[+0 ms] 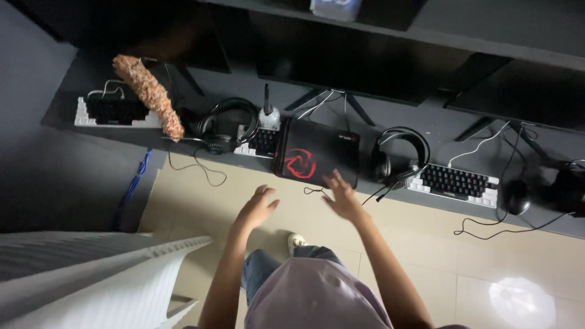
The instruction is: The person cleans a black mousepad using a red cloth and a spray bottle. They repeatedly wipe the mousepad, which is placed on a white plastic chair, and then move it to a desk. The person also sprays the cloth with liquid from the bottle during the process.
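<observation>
My left hand (256, 207) hovers over the tiled floor in front of a dark desk (399, 128), fingers spread and holding nothing. My right hand (342, 198) reaches toward the desk's front edge, also spread, its fingertips next to the lower right corner of a black mouse pad (317, 151) with a red emblem. The pad lies tilted on the desk, overlapping a black and white keyboard (259, 142). Black headphones (225, 125) sit left of the pad, and a second pair of headphones (399, 159) sits right of it.
A fluffy orange-brown duster (148, 92) lies across the left keyboard (113, 113). A third keyboard (456, 184) and a black mouse (518, 196) sit at right. Monitors (359, 67) stand behind. Cables (201, 170) dangle off the desk edge. White ribbed furniture (91, 274) fills the lower left.
</observation>
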